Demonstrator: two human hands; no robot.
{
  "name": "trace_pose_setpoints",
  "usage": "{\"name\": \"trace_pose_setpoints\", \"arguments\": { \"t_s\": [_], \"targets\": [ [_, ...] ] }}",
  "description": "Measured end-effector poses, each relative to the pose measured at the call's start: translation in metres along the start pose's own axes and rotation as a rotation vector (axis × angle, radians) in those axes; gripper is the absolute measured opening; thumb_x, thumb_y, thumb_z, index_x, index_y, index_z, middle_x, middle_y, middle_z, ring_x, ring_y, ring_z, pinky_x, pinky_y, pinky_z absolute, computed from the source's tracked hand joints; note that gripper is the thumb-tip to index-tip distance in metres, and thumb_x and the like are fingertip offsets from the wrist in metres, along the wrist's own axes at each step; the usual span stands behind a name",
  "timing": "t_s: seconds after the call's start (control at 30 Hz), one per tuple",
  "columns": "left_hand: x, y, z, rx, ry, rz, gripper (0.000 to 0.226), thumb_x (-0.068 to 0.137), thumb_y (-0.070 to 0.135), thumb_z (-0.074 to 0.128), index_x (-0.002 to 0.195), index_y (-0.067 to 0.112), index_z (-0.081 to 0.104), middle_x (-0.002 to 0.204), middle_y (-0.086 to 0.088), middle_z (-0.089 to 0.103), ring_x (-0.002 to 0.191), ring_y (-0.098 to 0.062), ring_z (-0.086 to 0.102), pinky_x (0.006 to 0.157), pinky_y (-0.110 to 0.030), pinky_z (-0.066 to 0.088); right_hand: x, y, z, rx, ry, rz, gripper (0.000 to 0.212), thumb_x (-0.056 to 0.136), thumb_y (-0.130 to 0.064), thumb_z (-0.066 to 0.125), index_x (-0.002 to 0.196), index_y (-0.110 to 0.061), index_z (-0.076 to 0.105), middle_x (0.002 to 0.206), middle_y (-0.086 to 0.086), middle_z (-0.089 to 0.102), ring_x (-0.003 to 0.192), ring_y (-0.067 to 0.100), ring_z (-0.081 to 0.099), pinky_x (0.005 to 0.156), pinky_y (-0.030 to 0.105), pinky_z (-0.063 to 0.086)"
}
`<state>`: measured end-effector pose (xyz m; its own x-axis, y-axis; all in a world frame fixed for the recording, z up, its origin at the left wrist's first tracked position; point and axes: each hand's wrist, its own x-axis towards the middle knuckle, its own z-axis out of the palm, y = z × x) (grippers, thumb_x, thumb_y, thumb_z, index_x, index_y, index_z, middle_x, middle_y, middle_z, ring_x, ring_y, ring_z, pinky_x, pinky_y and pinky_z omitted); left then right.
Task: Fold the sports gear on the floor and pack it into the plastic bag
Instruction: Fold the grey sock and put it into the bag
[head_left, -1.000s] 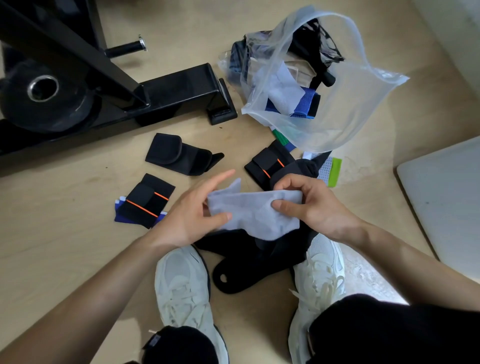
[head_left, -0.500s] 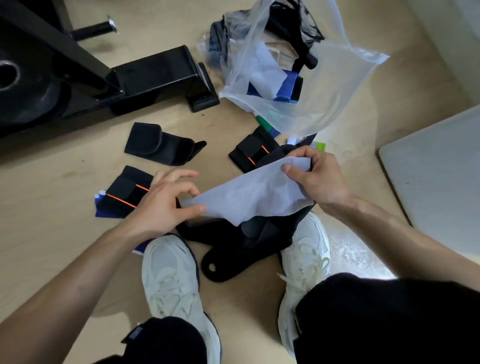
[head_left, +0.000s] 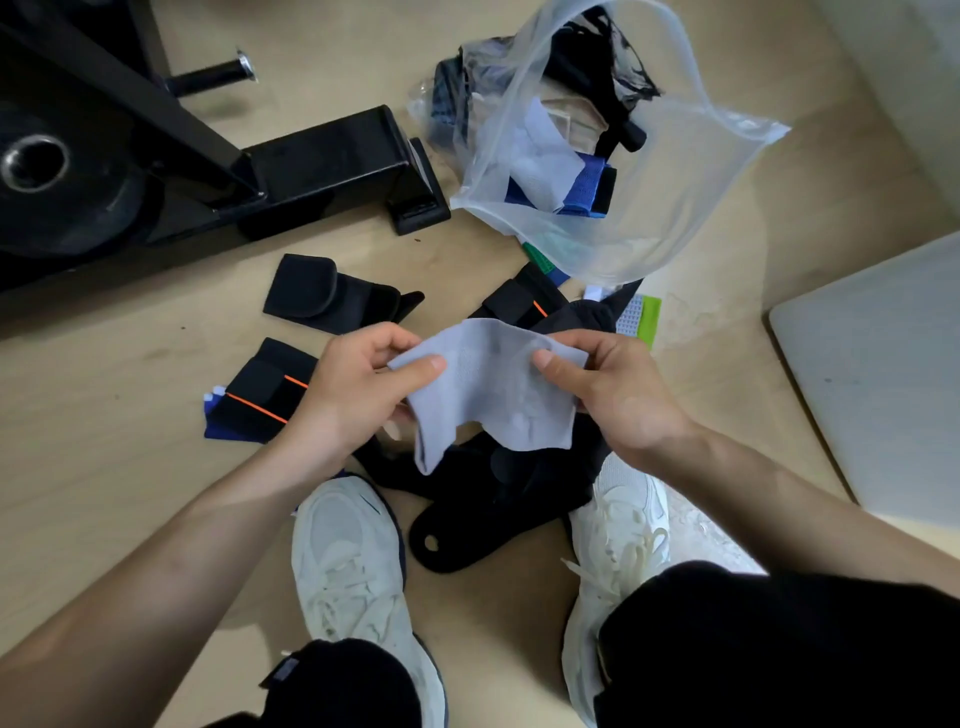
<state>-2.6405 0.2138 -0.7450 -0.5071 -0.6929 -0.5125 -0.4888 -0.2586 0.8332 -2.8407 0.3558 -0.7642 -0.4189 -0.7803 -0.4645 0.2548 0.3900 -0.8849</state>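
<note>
A pale grey sock hangs between both hands above the floor. My left hand pinches its left top corner and my right hand pinches its right top edge. The clear plastic bag lies open at the back right, holding black, blue and white gear. On the floor lie a black wrap, a black wrap with orange stripes on a blue item, another orange-striped wrap, and a large black support under the sock.
A black exercise machine frame with a weight plate fills the back left. A grey board lies at the right. My white shoes stand on the wooden floor. A green and white item lies by the bag.
The sock, stretched flat between the hands half a second ago, now hangs down from its top edge. My left hand has risen to pinch the top corner; the hands are closer together.
</note>
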Motion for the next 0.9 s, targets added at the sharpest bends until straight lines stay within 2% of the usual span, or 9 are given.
{"name": "trace_pose_setpoints", "arguments": {
  "t_s": [0.13, 0.23, 0.3, 0.4, 0.53, 0.63, 0.77, 0.83, 0.9],
  "targets": [
    [-0.01, 0.01, 0.021, -0.044, -0.068, 0.017, 0.005, 0.094, 0.008, 0.069, 0.095, 0.003, 0.068, 0.077, -0.006, 0.073, 0.065, -0.012, 0.069, 0.052, -0.023, 0.054, -0.005, -0.007, 0.015, 0.09, -0.106, 0.031, 0.022, 0.096, -0.012, 0.062, 0.109, 0.003, 0.07, 0.096, 0.016, 0.073, 0.086, 0.026, 0.069, 0.079, 0.039, 0.057],
    [-0.015, 0.012, 0.032, -0.065, -0.083, 0.015, 0.004, 0.094, 0.01, 0.069, 0.097, 0.007, 0.07, 0.089, -0.013, 0.075, 0.077, -0.019, 0.074, 0.063, -0.033, 0.062, -0.006, -0.009, 0.021, 0.103, -0.154, 0.038, 0.026, 0.098, -0.011, 0.058, 0.118, 0.003, 0.067, 0.109, 0.024, 0.072, 0.098, 0.033, 0.07, 0.089, 0.044, 0.058],
    [-0.016, 0.012, 0.037, -0.071, -0.101, 0.023, 0.006, 0.095, 0.013, 0.069, 0.099, 0.01, 0.072, 0.091, -0.013, 0.075, 0.08, -0.019, 0.074, 0.065, -0.033, 0.062, -0.007, -0.01, 0.024, 0.11, -0.191, 0.053, 0.028, 0.099, -0.013, 0.057, 0.121, 0.001, 0.066, 0.113, 0.027, 0.069, 0.104, 0.037, 0.069, 0.091, 0.047, 0.057],
    [-0.019, 0.017, 0.039, -0.123, -0.134, 0.017, 0.017, 0.101, 0.019, 0.06, 0.103, 0.013, 0.075, 0.087, -0.005, 0.075, 0.079, -0.016, 0.073, 0.067, -0.029, 0.061, -0.008, -0.01, 0.024, 0.132, -0.249, 0.053, 0.034, 0.095, -0.02, 0.065, 0.125, -0.004, 0.064, 0.118, 0.026, 0.068, 0.112, 0.043, 0.064, 0.099, 0.053, 0.052],
    [-0.021, 0.016, 0.034, -0.186, -0.209, -0.021, 0.031, 0.107, 0.017, 0.044, 0.118, 0.013, 0.073, 0.106, -0.009, 0.076, 0.092, -0.027, 0.075, 0.077, -0.034, 0.062, -0.01, -0.01, 0.018, 0.047, -0.284, 0.009, 0.046, 0.084, -0.018, 0.077, 0.127, -0.011, 0.063, 0.12, 0.017, 0.069, 0.116, 0.032, 0.065, 0.105, 0.047, 0.049],
    [-0.021, 0.013, 0.03, -0.124, -0.258, 0.051, 0.03, 0.107, 0.015, 0.046, 0.122, 0.014, 0.072, 0.113, -0.005, 0.076, 0.103, -0.02, 0.073, 0.082, -0.034, 0.061, -0.009, -0.007, 0.015, -0.069, -0.261, -0.038, 0.05, 0.08, -0.014, 0.081, 0.127, -0.013, 0.063, 0.117, 0.013, 0.07, 0.112, 0.031, 0.067, 0.102, 0.049, 0.051],
    [-0.013, 0.004, 0.021, -0.05, -0.019, 0.234, 0.017, 0.093, 0.019, 0.066, 0.108, 0.024, 0.073, 0.104, -0.002, 0.075, 0.096, -0.019, 0.07, 0.081, -0.034, 0.056, -0.007, -0.008, 0.006, -0.067, -0.246, -0.033, 0.036, 0.087, -0.002, 0.071, 0.121, -0.012, 0.066, 0.116, 0.016, 0.068, 0.106, 0.027, 0.067, 0.098, 0.052, 0.053],
    [-0.006, -0.003, 0.014, 0.094, 0.03, 0.302, 0.031, 0.081, 0.034, 0.072, 0.112, 0.036, 0.068, 0.114, 0.009, 0.071, 0.106, -0.01, 0.065, 0.089, -0.029, 0.053, -0.009, -0.01, 0.002, -0.061, -0.28, -0.025, 0.034, 0.088, 0.003, 0.069, 0.119, -0.011, 0.066, 0.116, 0.017, 0.068, 0.102, 0.022, 0.067, 0.096, 0.048, 0.055],
    [0.0, -0.006, 0.009, 0.181, -0.153, 0.28, 0.059, 0.072, 0.048, 0.075, 0.129, 0.04, 0.058, 0.132, 0.016, 0.061, 0.122, -0.002, 0.056, 0.098, -0.025, 0.048, -0.011, -0.014, 0.001, -0.067, -0.34, -0.036, 0.035, 0.089, 0.004, 0.068, 0.121, -0.01, 0.065, 0.116, 0.018, 0.068, 0.102, 0.023, 0.066, 0.095, 0.049, 0.054]
  ]
}}
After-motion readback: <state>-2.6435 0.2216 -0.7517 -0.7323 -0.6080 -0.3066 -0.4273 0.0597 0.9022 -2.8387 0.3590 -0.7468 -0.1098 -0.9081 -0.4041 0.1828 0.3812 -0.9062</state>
